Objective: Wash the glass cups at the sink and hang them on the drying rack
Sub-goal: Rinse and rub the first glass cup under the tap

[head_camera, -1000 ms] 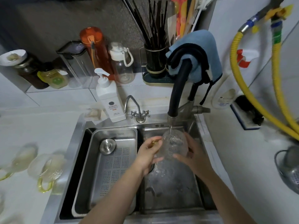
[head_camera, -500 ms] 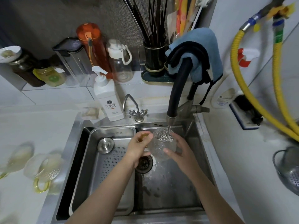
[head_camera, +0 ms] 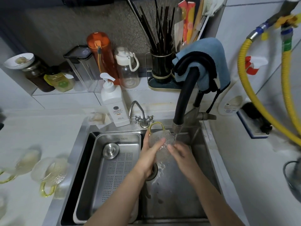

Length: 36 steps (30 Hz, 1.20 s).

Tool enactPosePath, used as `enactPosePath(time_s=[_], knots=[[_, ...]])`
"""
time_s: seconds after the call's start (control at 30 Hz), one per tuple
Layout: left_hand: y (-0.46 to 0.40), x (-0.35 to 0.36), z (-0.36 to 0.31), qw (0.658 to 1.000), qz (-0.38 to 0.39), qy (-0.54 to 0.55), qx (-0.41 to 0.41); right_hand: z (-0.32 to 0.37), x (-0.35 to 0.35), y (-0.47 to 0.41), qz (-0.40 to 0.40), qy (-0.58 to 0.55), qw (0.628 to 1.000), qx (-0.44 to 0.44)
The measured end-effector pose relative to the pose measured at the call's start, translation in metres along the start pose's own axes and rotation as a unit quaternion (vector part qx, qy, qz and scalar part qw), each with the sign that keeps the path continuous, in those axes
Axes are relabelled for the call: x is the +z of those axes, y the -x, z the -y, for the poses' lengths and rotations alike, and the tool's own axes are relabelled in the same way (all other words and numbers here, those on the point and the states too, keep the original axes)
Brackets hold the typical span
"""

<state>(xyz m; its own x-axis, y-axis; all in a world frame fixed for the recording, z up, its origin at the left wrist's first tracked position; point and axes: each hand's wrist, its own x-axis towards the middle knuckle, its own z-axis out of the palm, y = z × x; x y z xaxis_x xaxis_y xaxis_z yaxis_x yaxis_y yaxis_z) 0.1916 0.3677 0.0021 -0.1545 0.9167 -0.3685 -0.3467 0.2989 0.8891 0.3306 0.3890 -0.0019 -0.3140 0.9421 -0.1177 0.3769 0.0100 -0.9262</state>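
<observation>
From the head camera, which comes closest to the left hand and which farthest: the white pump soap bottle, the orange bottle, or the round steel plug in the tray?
Measured from the left hand, which grips the clear glass cup:
1. Round steel plug, just to its left in the perforated steel tray.
2. White pump soap bottle, behind, on the sink's edge.
3. Tall orange bottle, far back by the wall.

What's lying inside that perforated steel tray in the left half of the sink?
On the perforated steel tray lies a round steel sink plug, near its back left corner. The left forearm crosses the tray's front right corner, so what lies there cannot be seen.
</observation>
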Motion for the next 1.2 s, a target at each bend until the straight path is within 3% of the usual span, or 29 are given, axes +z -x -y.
enactPosePath(time_s=[0.07, 0.2, 0.37, 0.43, 0.5, 0.6, 0.73, 0.8, 0.9, 1.1, 1.2], knots=[[-0.003, 0.003, -0.009, 0.999, -0.005, -0.044, 0.014, 0.011, -0.011, -0.010, 0.028, -0.004, 1.000, -0.005], [-0.007, 0.014, -0.010, 0.997, 0.001, -0.077, 0.030, 0.031, -0.014, -0.028, 0.060, -0.123, 0.989, 0.055], [-0.014, 0.012, -0.010, 0.999, -0.036, -0.040, 0.008, 0.021, -0.018, -0.024, 0.133, -0.109, 0.985, 0.021], [-0.019, 0.009, -0.009, 0.999, -0.027, -0.030, -0.017, 0.014, -0.018, -0.022, 0.131, -0.108, 0.985, -0.004], [-0.016, 0.011, -0.004, 0.999, 0.002, -0.034, -0.028, 0.011, -0.017, -0.021, 0.071, -0.121, 0.990, -0.011], [-0.008, 0.021, 0.011, 1.000, 0.006, -0.025, -0.012, 0.015, -0.014, -0.022, 0.000, -0.188, 0.981, 0.040], [-0.013, 0.024, 0.001, 0.997, -0.049, 0.039, -0.042, 0.007, -0.015, -0.014, 0.100, -0.152, 0.983, 0.028], [-0.015, 0.024, 0.001, 0.997, -0.028, 0.030, -0.063, 0.005, -0.019, -0.013, 0.084, -0.107, 0.991, 0.019], [-0.014, 0.030, 0.011, 0.999, -0.010, 0.021, -0.043, 0.011, -0.022, -0.014, 0.002, -0.187, 0.982, 0.042], [-0.015, 0.030, 0.007, 0.998, -0.034, 0.046, -0.033, 0.012, -0.028, -0.006, 0.093, -0.171, 0.981, 0.005], [-0.013, 0.027, 0.009, 0.999, 0.003, 0.031, -0.016, 0.010, -0.028, -0.008, 0.039, -0.185, 0.982, 0.025]])
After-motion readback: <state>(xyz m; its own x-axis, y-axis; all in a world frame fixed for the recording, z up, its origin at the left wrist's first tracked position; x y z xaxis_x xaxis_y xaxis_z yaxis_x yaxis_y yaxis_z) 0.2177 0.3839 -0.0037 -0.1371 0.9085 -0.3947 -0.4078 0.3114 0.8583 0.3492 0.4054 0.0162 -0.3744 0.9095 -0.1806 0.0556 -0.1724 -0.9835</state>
